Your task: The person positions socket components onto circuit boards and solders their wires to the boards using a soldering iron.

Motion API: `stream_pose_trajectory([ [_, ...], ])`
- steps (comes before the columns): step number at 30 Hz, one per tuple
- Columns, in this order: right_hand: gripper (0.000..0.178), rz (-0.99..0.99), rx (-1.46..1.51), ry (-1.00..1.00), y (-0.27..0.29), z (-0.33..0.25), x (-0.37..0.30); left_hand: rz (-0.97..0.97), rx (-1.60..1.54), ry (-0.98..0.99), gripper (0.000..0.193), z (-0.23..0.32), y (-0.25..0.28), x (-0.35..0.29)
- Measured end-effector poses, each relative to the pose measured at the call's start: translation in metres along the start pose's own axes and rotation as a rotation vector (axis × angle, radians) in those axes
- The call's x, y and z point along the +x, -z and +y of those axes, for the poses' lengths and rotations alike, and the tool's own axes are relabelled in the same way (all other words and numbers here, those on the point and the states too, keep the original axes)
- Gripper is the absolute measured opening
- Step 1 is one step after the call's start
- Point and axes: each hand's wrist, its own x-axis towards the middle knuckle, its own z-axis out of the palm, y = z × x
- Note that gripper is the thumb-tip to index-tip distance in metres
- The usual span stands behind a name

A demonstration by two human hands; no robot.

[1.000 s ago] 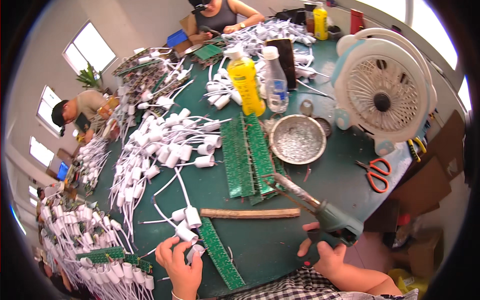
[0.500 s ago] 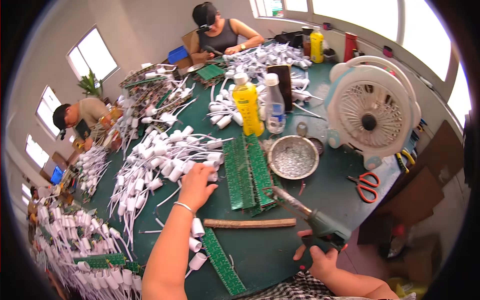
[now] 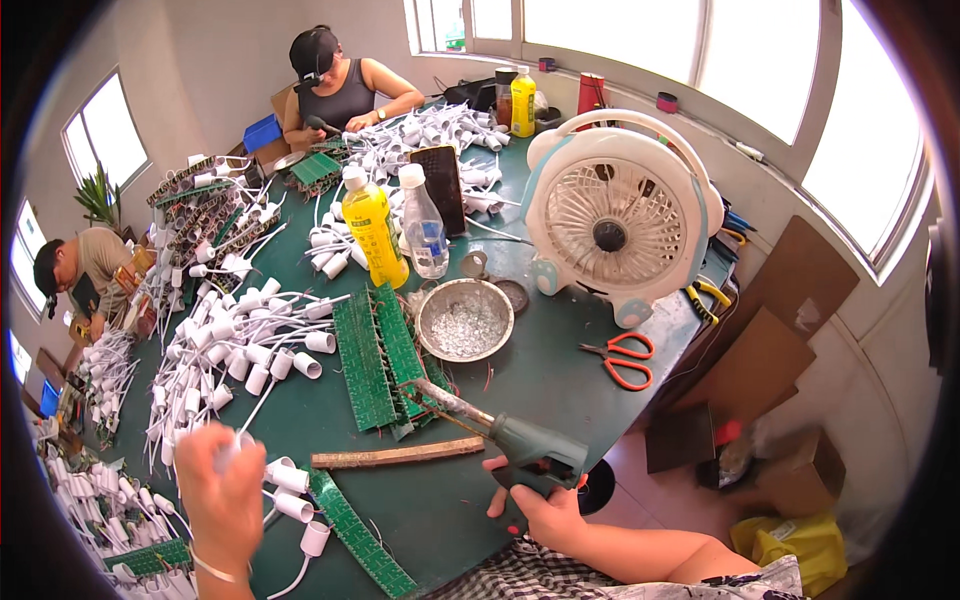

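Observation:
My left hand (image 3: 218, 500) is closed around a white lamp socket (image 3: 232, 452), slightly blurred and partly covered by the fingers. It is over the near left of the table. My right hand (image 3: 548, 515) grips a dark green soldering gun (image 3: 535, 450) by its handle, its metal tip pointing left. Near the left hand, several wired white lamp sockets (image 3: 293, 507) lie by a narrow green circuit board strip (image 3: 358, 540). A heap of white lamp sockets with cables (image 3: 235, 340) spreads farther off. More green circuit boards (image 3: 365, 365) are stacked mid-table, just beyond the soldering gun's tip.
A wooden strip (image 3: 400, 453) lies across the near table. Beyond are a metal bowl (image 3: 465, 320) of shiny bits, a yellow bottle (image 3: 375, 230), a clear bottle (image 3: 425, 225), a fan (image 3: 620, 220) and orange-handled cutters (image 3: 628, 360). Two people work at the far and left sides.
My left hand has drawn back from the socket heap toward me and now has a white lamp socket in it. The whole view has swung right; the soldering gun stays in my right hand.

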Motion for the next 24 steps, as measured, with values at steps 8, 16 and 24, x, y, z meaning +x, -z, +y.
stream_pose_trajectory([
  [8,0.040,-0.084,-0.066,0.080,-0.004,0.010,0.008,-0.208,-0.154,0.392,0.019,0.078,-0.024,-0.143],
  [16,0.045,0.078,-0.028,0.103,-0.005,0.014,0.005,-0.072,-0.061,0.545,0.016,0.084,-0.043,-0.134],
  [24,0.051,0.089,-0.044,0.143,-0.011,0.016,0.005,-0.045,-0.069,0.661,0.017,0.074,-0.045,-0.132],
])
